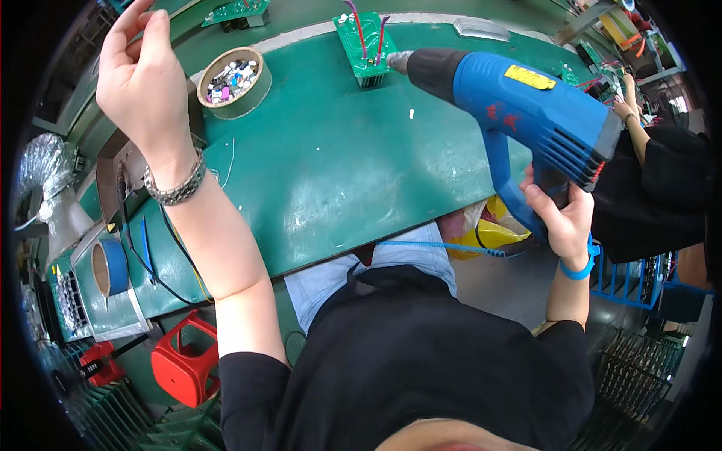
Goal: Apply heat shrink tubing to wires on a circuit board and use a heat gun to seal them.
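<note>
My right hand [560,218] is wrapped round the handle of a blue heat gun [519,86], which is raised over the right part of the bench. Its metal nozzle [398,62] points left, close beside a green circuit board [361,45] with red and purple wires standing up from it. Whether the nozzle touches the board or wires I cannot tell. High at the upper left is my left hand [147,94], its fingers curled together near the picture's top edge. Anything between those fingertips is hidden. Near that hand stands a round tub [252,101] of small mixed parts.
The green bench [316,173] spans the middle. A blue tape roll [111,267], a blue pen-like tool [147,252] and cables lie at its left. A red stool [184,361] stands below. At right, a co-worker in black [654,192] handles wired boards.
</note>
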